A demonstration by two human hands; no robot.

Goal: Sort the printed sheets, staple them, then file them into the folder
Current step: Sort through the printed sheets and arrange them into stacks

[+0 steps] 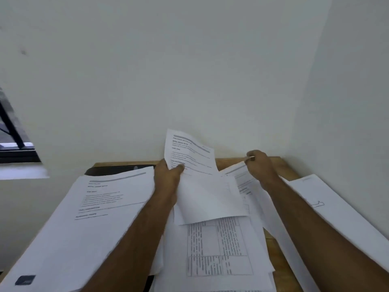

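L hand [168,175] grips a sheet [190,153] lifted off the desk [271,163], thumb on the print. R hand [260,163] pinches the corner of another sheet [237,175] beside it. More sheets on the pile [219,249] below, plus stack [84,218] at left.

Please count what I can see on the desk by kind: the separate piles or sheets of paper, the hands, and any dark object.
Hands: 2, left hand and right hand
Paper groups: 5, lifted sheet, sheet at right hand, left pile, middle pile, right sheets
Dark object: 1, at the far edge
Total: 8
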